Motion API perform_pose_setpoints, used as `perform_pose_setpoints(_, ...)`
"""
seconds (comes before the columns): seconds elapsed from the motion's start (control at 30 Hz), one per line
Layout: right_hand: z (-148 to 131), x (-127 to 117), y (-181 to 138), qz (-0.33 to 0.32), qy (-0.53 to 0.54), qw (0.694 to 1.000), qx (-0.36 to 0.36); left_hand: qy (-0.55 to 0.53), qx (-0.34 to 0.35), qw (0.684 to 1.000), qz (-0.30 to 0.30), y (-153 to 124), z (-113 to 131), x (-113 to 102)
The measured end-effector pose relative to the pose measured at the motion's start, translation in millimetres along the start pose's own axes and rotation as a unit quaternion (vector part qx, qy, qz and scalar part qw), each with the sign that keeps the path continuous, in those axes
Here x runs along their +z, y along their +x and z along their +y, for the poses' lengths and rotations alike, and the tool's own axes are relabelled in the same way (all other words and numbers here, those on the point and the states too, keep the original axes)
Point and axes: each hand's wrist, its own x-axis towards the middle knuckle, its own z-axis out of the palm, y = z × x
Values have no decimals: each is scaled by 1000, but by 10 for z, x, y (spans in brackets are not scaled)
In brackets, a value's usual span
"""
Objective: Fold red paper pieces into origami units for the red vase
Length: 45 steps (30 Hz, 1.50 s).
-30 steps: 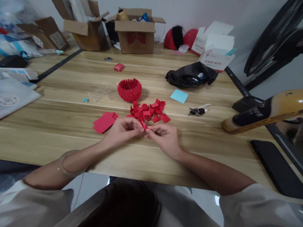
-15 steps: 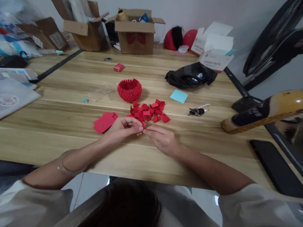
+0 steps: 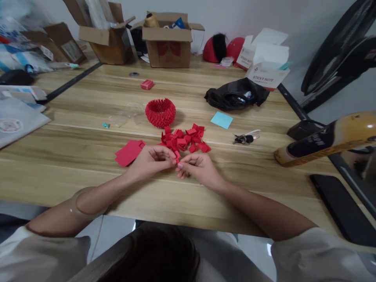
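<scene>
Between my fingertips is a small folded red paper piece (image 3: 177, 161), partly covered by the fingers. My left hand (image 3: 152, 159) pinches it from the left, and my right hand (image 3: 199, 168) pinches it from the right. Just beyond the hands lies a loose pile of folded red paper pieces (image 3: 182, 141). A stack of flat red paper sheets (image 3: 128, 153) rests left of my left hand. Behind the pile stands a round red bowl (image 3: 160, 114) built from many folded paper units.
A blue paper square (image 3: 221, 120), keys (image 3: 246, 138) and a black bag (image 3: 235, 94) lie to the right. Nearer the right edge are a yellow bottle (image 3: 323, 139) and a black phone (image 3: 340, 207). Cardboard boxes (image 3: 169, 49) line the back. A small red packet (image 3: 147, 84) sits behind the bowl.
My right hand has turned, its fingers now curling under and its thumb showing on top at the paper piece. My left hand has barely moved.
</scene>
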Motion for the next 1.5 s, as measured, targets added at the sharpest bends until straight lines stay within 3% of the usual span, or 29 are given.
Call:
perform_pose_setpoints(0.37, 4, -5, -11, 27, -57, 998, -16, 9, 1, 1000, 2, -14, 6, 28)
perform_pose_setpoints(0.53, -41, 2, -1, 95, -47, 992, -72, 35, 11, 999, 8, -26, 21, 40)
perform_pose_setpoints(0.8, 20, -23, -8, 103, -75, 983, -133, 57, 18, 998, 5, -51, 38, 57)
perform_pose_setpoints(0.97, -40, -61, 32, 55, 14, 997, -47, 70, 31, 997, 3, -48, 55, 51)
perform_pose_setpoints(1.13, -76, -89, 75, 15, 133, 989, 67, 78, 35, 996, -15, -61, 73, 38)
perform_pose_setpoints(1.5, -86, -67, 64, 19, 119, 992, 44, 96, 49, 993, -37, -65, 26, 32)
